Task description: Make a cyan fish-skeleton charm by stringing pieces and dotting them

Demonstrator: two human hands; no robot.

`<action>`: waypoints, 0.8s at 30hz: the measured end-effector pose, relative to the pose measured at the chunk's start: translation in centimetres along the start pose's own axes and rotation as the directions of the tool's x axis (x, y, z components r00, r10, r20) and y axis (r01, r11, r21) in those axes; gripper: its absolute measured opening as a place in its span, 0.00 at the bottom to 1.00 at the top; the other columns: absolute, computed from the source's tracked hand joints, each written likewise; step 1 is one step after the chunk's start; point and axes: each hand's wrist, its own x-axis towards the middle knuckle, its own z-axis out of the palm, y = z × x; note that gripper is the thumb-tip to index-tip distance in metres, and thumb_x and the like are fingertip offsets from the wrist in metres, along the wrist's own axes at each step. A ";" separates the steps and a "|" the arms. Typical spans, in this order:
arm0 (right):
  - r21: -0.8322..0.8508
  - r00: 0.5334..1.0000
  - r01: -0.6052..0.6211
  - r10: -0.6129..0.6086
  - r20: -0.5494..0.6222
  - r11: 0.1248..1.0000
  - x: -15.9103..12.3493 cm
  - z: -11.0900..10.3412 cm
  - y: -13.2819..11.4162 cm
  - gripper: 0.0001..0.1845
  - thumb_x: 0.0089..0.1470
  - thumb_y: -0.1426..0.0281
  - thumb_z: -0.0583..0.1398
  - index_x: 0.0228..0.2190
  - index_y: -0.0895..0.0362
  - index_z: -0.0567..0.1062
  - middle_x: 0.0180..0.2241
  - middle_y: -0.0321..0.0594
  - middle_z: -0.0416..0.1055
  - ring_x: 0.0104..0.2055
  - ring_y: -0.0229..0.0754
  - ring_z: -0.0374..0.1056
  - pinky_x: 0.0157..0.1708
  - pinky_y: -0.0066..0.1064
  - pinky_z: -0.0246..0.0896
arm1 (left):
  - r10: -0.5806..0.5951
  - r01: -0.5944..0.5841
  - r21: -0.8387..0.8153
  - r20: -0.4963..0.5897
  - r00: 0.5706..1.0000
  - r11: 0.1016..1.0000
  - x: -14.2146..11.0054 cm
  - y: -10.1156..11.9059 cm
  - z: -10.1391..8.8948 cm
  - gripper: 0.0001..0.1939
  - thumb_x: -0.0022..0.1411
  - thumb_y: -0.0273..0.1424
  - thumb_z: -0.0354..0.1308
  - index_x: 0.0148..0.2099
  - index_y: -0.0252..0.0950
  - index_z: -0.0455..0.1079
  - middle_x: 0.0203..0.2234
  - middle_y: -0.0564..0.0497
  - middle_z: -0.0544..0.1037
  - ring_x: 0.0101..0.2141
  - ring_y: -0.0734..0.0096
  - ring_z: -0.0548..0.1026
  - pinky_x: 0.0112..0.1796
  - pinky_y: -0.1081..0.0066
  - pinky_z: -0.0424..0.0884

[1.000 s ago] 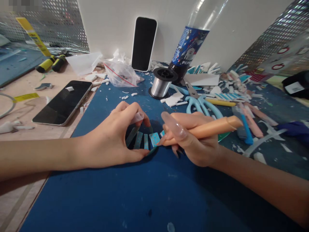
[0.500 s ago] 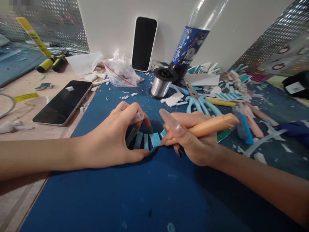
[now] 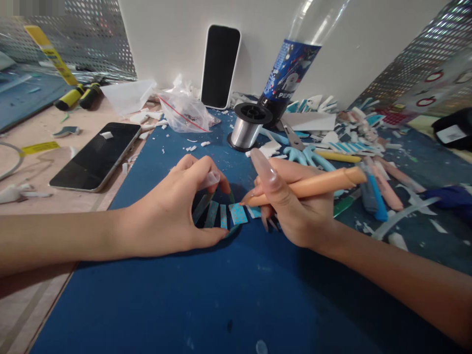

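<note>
My left hand curves over a row of blue strips lying on the blue mat. Its long nails press at the top and bottom edges of a patterned blue piece. Gripped like a pen in my right hand is a slim orange tool. Its tip meets the upper right edge of that patterned piece; whether it carries a blade is too small to tell. Another blue piece lies partly hidden under my right fingers.
Behind my hands stand a wire spool, a leaning phone and a Pepsi bottle. Light-blue scissors and white scraps lie on the right. A second phone rests on the left.
The orange tool's tip has moved up and slightly left, from the patterned piece's lower right corner to its upper right edge. My left hand has stayed put.
</note>
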 end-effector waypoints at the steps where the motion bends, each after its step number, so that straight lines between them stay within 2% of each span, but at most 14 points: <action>1: -0.002 1.000 0.000 0.000 0.008 1.000 0.0 0.0 -0.1 0.20 0.58 0.61 0.54 0.18 0.54 0.68 0.15 0.31 0.60 0.14 0.28 0.54 0.11 0.24 0.52 | 0.007 -0.007 0.007 -0.009 1.000 1.000 0.0 0.0 0.0 0.21 0.47 0.32 0.61 0.34 0.40 0.49 0.34 0.54 0.68 0.36 0.68 0.67 0.36 0.65 0.67; 10: -0.060 0.999 0.011 -0.008 0.051 0.998 0.5 0.1 -0.5 0.24 0.57 0.55 0.53 0.16 0.54 0.68 0.13 0.30 0.57 0.13 0.28 0.53 0.12 0.25 0.53 | 0.039 -0.037 0.061 -0.039 0.998 0.997 -0.2 -0.1 0.0 0.21 0.46 0.31 0.62 0.34 0.40 0.50 0.32 0.56 0.66 0.34 0.70 0.66 0.33 0.69 0.65; 14: -0.053 0.999 0.008 -0.005 0.047 0.999 0.4 0.0 -0.4 0.23 0.57 0.56 0.53 0.16 0.54 0.68 0.14 0.31 0.59 0.14 0.28 0.54 0.11 0.25 0.52 | 0.032 -0.030 0.052 -0.035 0.999 0.998 -0.1 -0.1 0.1 0.20 0.47 0.32 0.61 0.34 0.39 0.50 0.32 0.55 0.67 0.34 0.70 0.66 0.33 0.68 0.65; 19: 0.050 0.996 0.023 -0.019 -0.087 0.998 -0.1 0.1 0.2 0.22 0.58 0.61 0.55 0.16 0.56 0.66 0.13 0.29 0.60 0.11 0.26 0.55 0.10 0.24 0.50 | -0.008 0.008 0.028 0.002 1.000 1.000 0.0 0.2 -0.1 0.20 0.47 0.33 0.61 0.33 0.40 0.49 0.35 0.53 0.70 0.35 0.68 0.67 0.35 0.65 0.66; 24: 0.175 0.966 0.044 0.003 -0.260 0.984 0.3 0.4 0.6 0.20 0.57 0.61 0.56 0.17 0.57 0.68 0.13 0.28 0.63 0.09 0.28 0.57 0.08 0.24 0.49 | -0.044 0.044 0.004 0.028 0.999 0.999 -0.1 0.2 -0.3 0.21 0.46 0.33 0.62 0.34 0.39 0.50 0.37 0.52 0.70 0.36 0.67 0.67 0.37 0.64 0.65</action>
